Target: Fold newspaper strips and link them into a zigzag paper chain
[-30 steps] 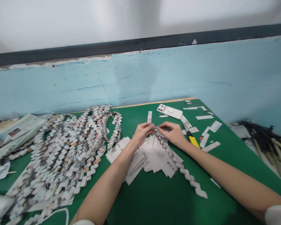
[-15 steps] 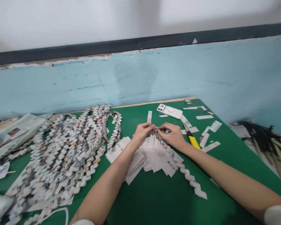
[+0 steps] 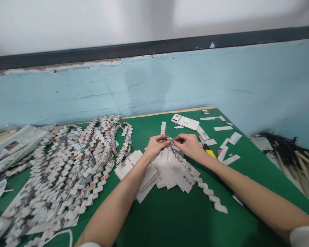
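Folded paper chain (image 3: 203, 185), pale and zigzag, crosses paper sheets (image 3: 167, 173) toward near right. Left hand (image 3: 154, 147) and right hand (image 3: 190, 146) pinch its far end. Green tabletop (image 3: 167, 218) extends nearward; blue wall (image 3: 203, 77) backs the far edge (image 3: 170, 112).

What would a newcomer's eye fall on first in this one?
Probably the large heap of folded-paper chains covering the left part of the green table. Next, near the middle, the left hand and right hand hold the far end of a zigzag paper chain, which trails over printed papers. A white phone lies beyond the right hand.
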`<move>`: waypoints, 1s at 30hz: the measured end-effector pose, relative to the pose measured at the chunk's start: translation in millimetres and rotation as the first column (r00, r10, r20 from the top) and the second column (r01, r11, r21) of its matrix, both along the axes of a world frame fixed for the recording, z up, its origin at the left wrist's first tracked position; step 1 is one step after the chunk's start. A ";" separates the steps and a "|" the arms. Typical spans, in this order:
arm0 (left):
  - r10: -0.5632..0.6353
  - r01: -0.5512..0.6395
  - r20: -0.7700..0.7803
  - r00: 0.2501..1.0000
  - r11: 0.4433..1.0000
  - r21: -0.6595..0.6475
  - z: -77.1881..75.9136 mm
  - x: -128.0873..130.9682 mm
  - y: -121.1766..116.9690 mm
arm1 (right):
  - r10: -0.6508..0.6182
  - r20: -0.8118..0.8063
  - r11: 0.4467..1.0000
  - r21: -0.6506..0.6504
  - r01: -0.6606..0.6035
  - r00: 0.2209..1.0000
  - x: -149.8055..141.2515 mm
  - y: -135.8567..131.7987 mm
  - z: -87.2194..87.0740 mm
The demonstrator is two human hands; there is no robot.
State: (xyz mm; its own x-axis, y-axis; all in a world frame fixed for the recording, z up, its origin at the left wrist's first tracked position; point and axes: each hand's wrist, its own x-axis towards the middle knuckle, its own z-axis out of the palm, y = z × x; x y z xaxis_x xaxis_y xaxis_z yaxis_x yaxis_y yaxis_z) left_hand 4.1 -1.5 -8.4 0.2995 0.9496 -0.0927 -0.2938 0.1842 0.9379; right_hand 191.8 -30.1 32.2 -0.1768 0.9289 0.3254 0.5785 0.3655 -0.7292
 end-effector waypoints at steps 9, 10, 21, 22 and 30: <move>0.001 0.002 -0.052 0.999 0.998 0.063 -1.8 3.8 -1.6 | 0.023 0.069 0.996 -0.090 -0.017 0.997 4.9 5.3 6.4; 0.008 -0.005 -0.051 0.999 0.998 0.064 -1.8 4.1 -1.4 | 0.020 0.058 0.997 -0.082 -0.015 0.998 5.4 6.5 5.3; 0.050 -0.047 -0.053 0.997 0.997 0.063 -1.3 3.7 1.1 | 0.036 -0.102 0.980 -0.190 -0.055 0.994 14.8 16.7 7.5; 0.047 -0.044 -0.054 0.997 0.997 0.061 -1.4 3.9 0.9 | 0.033 -0.088 0.980 -0.190 -0.049 0.996 14.6 15.8 9.3; -0.013 0.018 -0.074 0.997 0.998 0.066 -3.9 4.8 -0.3 | 0.059 0.038 0.976 -0.213 -0.050 0.998 13.4 10.2 22.6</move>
State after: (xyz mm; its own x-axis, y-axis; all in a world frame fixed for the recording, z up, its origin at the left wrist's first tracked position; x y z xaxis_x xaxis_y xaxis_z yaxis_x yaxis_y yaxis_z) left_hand 8.9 -1.8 -12.3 0.3086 0.9498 -0.0515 -0.2216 0.1244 0.9672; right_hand 205.1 -19.8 54.8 -0.2385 0.9645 0.1134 0.5950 0.2375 -0.7679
